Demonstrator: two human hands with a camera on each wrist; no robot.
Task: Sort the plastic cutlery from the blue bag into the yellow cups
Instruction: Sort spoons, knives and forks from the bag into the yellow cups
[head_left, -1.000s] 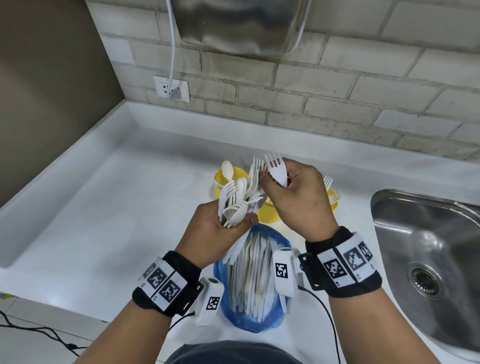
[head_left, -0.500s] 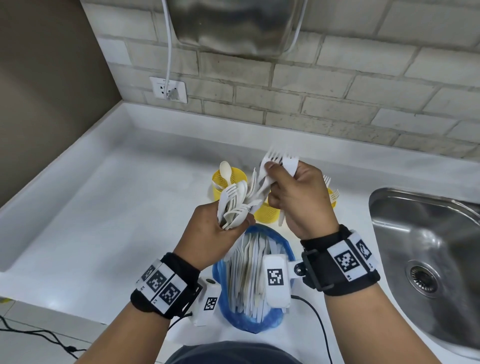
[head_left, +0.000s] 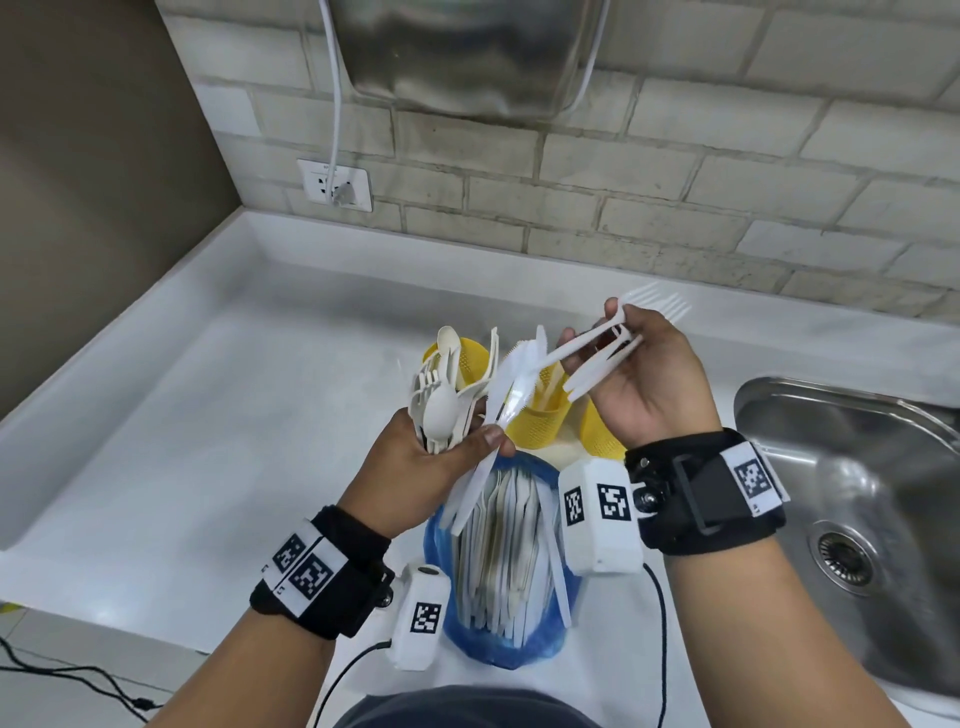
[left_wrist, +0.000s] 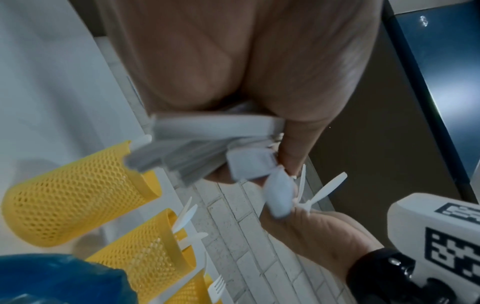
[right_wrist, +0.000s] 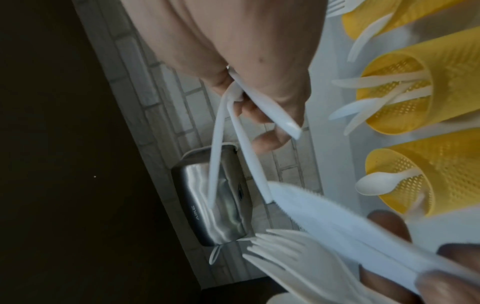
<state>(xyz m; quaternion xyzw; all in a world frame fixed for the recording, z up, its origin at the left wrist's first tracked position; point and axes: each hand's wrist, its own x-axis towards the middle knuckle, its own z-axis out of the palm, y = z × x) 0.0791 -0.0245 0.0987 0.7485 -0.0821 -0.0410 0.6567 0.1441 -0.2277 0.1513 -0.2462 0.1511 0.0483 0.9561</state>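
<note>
Gripping now: left hand clenched round a mixed cutlery bunch
Right hand: fingers pinching a few forks
Yellow cups: just past both sets of fingertips
Blue bag: below the wrists, still stuffed

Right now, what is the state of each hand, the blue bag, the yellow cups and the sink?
left hand: grips a mixed bundle of spoons, forks and knives.
right hand: holds a few forks, tines away from the body.
blue bag: open on the counter, still full of cutlery.
left yellow cup: upright, holds a spoon.
middle yellow cup: upright, holds knives.
right yellow cup: upright, mostly hidden by the right hand.
sink: looks dry.
</note>
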